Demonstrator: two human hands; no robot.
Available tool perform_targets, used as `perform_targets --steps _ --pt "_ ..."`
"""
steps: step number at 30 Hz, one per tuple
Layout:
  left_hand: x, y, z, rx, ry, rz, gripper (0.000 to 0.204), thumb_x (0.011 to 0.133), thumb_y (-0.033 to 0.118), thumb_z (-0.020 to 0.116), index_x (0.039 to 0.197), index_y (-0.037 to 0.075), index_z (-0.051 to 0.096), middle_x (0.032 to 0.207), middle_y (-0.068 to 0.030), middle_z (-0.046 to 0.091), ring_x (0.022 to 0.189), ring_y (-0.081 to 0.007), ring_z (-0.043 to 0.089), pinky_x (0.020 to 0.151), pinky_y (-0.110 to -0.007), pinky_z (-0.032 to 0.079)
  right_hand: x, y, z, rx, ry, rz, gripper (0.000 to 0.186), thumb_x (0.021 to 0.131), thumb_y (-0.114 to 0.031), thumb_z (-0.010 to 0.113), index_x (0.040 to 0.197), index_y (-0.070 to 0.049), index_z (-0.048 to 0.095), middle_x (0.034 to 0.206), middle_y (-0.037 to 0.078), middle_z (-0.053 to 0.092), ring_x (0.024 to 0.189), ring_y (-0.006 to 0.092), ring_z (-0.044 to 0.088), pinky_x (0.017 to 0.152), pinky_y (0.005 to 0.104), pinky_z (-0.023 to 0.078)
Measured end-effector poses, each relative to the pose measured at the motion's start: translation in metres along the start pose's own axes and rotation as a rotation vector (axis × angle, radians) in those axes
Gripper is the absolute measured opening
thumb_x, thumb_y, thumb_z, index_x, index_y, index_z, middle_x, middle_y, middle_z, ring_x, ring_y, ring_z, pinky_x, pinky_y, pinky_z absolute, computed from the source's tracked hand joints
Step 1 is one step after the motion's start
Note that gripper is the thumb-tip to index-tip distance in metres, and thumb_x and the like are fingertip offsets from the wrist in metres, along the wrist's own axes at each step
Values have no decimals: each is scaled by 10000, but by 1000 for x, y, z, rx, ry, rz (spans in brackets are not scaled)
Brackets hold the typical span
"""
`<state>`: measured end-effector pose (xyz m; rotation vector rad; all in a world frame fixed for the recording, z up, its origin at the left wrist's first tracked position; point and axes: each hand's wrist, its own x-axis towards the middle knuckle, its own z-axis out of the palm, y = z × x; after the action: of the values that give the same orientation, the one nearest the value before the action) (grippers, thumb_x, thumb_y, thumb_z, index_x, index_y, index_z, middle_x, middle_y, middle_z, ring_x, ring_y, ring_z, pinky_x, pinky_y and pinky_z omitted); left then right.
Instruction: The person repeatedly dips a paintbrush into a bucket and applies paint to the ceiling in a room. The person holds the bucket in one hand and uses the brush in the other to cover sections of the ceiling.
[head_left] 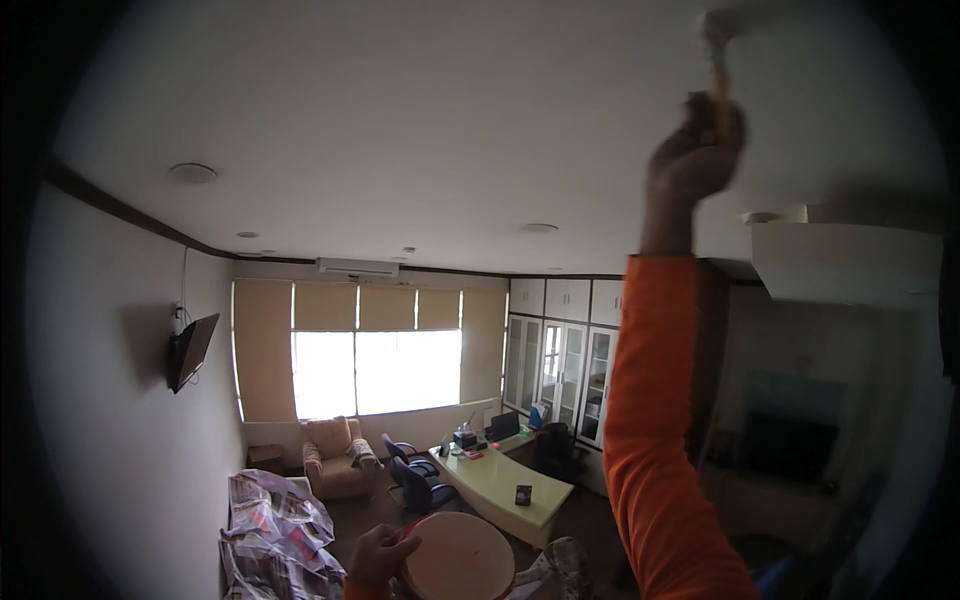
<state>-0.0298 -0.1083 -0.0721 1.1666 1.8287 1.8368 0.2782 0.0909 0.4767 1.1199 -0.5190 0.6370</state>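
My right arm, in an orange sleeve, reaches up to the ceiling (450, 130). In its closed fingers my right hand (698, 155) grips a paintbrush (718, 62) by its yellowish handle. The brush points upward, its bristle end at or very close to the white ceiling, slightly blurred. Low in the view, my left hand (382, 553) is closed on the left edge of a round tub (514, 562) with a reddish rim. A pale, flat surface fills the tub's top; whether it is paint or a lid I cannot tell.
Below stand a curved desk (530, 492), blue office chairs (420, 490), an armchair (332, 450) and furniture under a patterned sheet (275, 520). A wall screen (193, 352) hangs left. Cabinets (575, 370) line the back right; a boxy white unit (845, 262) hangs right.
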Motion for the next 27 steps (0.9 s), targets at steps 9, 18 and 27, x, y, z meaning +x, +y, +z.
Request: perform_targets --steps 9,18,27 --pt "1 -8 0 -62 45 -65 435 809 329 897 923 -38 693 832 -57 695 756 -101 632 642 -287 527 -124 126 -93 -141 110 478 225 1001 -172 614 1136 7 634 916 134 699 821 245 707 744 333 586" --pt "2 -3 -5 -63 8 6 358 853 290 862 927 -11 683 869 -62 702 796 -104 630 677 -291 530 -175 12 -112 -92 -157 806 220 1021 -244 627 1109 -43 653 858 83 686 741 168 663 667 273 553" --pt "-21 -59 42 26 52 81 333 850 268 834 877 62 574 785 13 500 755 -97 457 641 -316 428 -270 -238 -127 -603 -692 1455 280 1014 -258 618 1095 8 646 680 106 669 546 156 645 462 253 469"
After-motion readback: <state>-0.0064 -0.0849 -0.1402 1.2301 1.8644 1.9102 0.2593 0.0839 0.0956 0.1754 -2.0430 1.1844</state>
